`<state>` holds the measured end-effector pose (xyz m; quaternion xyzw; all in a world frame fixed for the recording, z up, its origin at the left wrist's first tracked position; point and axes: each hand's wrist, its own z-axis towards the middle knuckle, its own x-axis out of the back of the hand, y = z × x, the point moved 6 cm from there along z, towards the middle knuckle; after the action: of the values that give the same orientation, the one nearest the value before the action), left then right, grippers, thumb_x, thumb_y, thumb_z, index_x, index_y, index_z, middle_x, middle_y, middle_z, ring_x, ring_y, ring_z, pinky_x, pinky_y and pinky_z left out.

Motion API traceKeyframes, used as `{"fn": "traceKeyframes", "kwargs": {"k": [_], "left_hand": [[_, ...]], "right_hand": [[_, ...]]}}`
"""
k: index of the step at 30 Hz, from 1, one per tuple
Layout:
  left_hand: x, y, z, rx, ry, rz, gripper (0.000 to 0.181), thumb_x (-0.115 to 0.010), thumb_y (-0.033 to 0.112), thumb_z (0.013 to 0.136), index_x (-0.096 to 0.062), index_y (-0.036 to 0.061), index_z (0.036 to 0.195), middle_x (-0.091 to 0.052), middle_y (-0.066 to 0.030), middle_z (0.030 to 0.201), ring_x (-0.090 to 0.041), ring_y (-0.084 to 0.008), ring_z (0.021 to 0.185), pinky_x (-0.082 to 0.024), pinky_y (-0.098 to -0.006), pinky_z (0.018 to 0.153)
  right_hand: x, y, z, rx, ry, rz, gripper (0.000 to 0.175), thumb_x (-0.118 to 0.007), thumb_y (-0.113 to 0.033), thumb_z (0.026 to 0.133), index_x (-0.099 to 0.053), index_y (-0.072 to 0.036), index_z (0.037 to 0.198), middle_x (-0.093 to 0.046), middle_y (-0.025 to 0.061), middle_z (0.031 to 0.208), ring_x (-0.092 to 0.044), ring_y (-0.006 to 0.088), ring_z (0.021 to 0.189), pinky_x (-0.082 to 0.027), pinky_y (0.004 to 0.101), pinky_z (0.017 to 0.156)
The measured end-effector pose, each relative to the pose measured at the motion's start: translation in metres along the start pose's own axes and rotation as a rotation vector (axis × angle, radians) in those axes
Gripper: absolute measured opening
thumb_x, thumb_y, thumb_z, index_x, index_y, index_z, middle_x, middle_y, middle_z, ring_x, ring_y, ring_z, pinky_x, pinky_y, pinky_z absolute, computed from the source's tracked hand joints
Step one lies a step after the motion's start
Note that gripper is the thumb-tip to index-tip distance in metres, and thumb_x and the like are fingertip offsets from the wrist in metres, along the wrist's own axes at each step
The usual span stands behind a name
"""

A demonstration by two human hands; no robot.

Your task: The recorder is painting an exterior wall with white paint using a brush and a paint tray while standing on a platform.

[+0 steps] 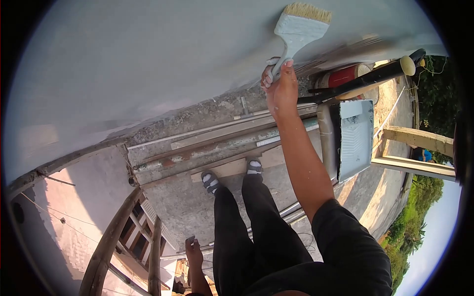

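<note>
My right hand (281,87) grips the handle of a wide paintbrush (301,27) with pale bristles; its handle and ferrule are coated in light paint. The brush is in front of a smooth grey-white wall (148,55), bristles towards the top of the view; whether they touch it is unclear. Right of my forearm is a paint tray (356,137) with a ribbed slope and light paint on it. My left hand (194,253) hangs low beside my legs, fingers curled, with a small dark patch or thing at the fingertips.
My feet stand on a wooden board (222,168) beside long pipes (207,151). A black pole (366,79) with a pale end cap slants near a red-and-white bucket (342,77). Wooden poles (107,244) rise at lower left, a timber frame (414,142) at right. A person is partly visible beyond it.
</note>
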<state>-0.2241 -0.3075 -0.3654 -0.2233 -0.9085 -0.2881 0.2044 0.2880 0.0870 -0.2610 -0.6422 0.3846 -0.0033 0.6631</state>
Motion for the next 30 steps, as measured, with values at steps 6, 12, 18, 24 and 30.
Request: {"fn": "traceKeyframes", "kwargs": {"k": [6,12,18,24,30], "left_hand": [[-0.002,-0.038,-0.014,0.145,-0.001,-0.010,0.025,-0.051,0.018,0.095,-0.055,0.0025,0.115,-0.061,-0.0090,0.099,-0.058,-0.0172,0.078,-0.049,-0.0304,0.068],[0.005,-0.027,-0.023,0.105,0.030,-0.054,0.026,-0.052,0.018,0.095,-0.054,0.0016,0.115,-0.060,-0.0098,0.099,-0.058,-0.0177,0.079,-0.048,-0.0313,0.070],[0.031,0.024,-0.030,-0.009,0.084,-0.154,0.026,-0.051,0.017,0.094,-0.055,0.0012,0.114,-0.060,-0.0095,0.094,-0.057,-0.0169,0.071,-0.048,-0.0311,0.068],[0.046,0.073,-0.028,-0.069,0.083,-0.245,0.028,-0.053,0.018,0.092,-0.055,0.0006,0.114,-0.062,-0.0101,0.090,-0.058,-0.0181,0.071,-0.047,-0.0319,0.067],[0.031,0.044,-0.012,-0.060,0.055,-0.191,0.026,-0.053,0.018,0.091,-0.056,0.0015,0.111,-0.063,-0.0117,0.089,-0.060,-0.0187,0.073,-0.048,-0.0330,0.070]], "right_hand": [[0.093,0.171,-0.040,-0.327,0.194,-0.209,0.042,-0.052,-0.051,0.093,-0.053,-0.010,0.096,-0.048,0.0007,0.068,-0.044,0.0116,0.059,-0.035,0.0261,0.052],[0.132,0.199,-0.062,-0.633,0.358,-0.885,0.037,-0.052,-0.043,0.094,-0.059,-0.008,0.084,-0.048,0.0011,0.058,-0.042,0.0096,0.046,-0.032,0.0261,0.043],[0.014,0.036,-0.064,-0.586,0.298,-0.374,0.031,-0.056,-0.035,0.094,-0.057,-0.006,0.085,-0.046,-0.0005,0.058,-0.041,0.0089,0.046,-0.030,0.0261,0.041],[-0.098,-0.122,-0.127,-0.302,0.164,-0.162,0.027,-0.052,-0.032,0.097,-0.050,-0.007,0.086,-0.038,-0.0028,0.054,-0.033,0.0064,0.044,-0.025,0.0228,0.041],[-0.073,-0.037,-0.074,-0.029,0.119,-0.066,0.029,-0.052,-0.036,0.097,-0.049,-0.009,0.087,-0.043,-0.0018,0.060,-0.040,0.0075,0.052,-0.032,0.0237,0.049]]}}
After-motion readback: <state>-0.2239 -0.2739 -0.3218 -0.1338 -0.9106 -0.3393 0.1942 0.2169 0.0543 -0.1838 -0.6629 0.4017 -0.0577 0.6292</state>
